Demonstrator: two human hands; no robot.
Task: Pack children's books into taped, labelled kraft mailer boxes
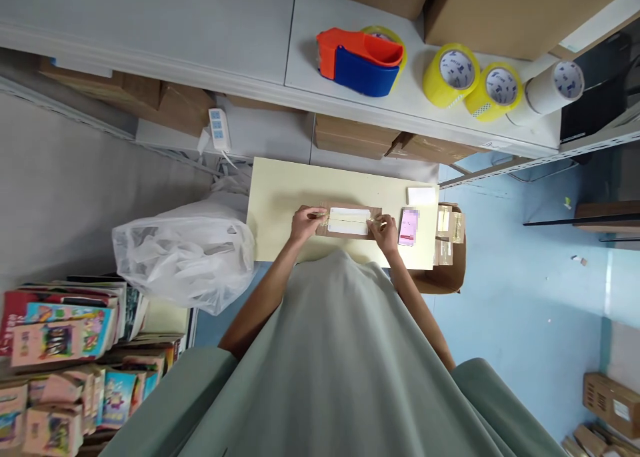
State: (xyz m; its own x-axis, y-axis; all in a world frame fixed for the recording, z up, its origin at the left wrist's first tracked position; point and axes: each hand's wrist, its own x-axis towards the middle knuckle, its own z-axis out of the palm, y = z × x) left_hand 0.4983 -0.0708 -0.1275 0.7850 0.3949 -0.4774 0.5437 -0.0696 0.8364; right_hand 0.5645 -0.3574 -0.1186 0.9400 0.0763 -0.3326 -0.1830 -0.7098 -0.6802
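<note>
A small flat cardboard parcel [325, 230] with a white label [349, 227] lies on the pale yellow table, close to my body. A thin strip of clear, yellowish tape [350, 219] runs lengthwise across the label. At the parcel's left end, my left hand [304, 223] is closed, its fingertips pinching the tape's end. My right hand [385, 234] is closed the same way at the right end. Just right of it lies a phone [408, 227] with a lit pink screen. Behind the phone is a small white stack of labels or cards [421, 195].
An open carton [453, 280] with taped parcels stands right of the table [280, 183]. A white plastic bag [185, 250] bulges at the left, near stacked books [65, 330]. The shelf ahead holds an orange-blue tape dispenser [360, 63] and yellow tape rolls [450, 77]. A power strip [219, 129] hangs below.
</note>
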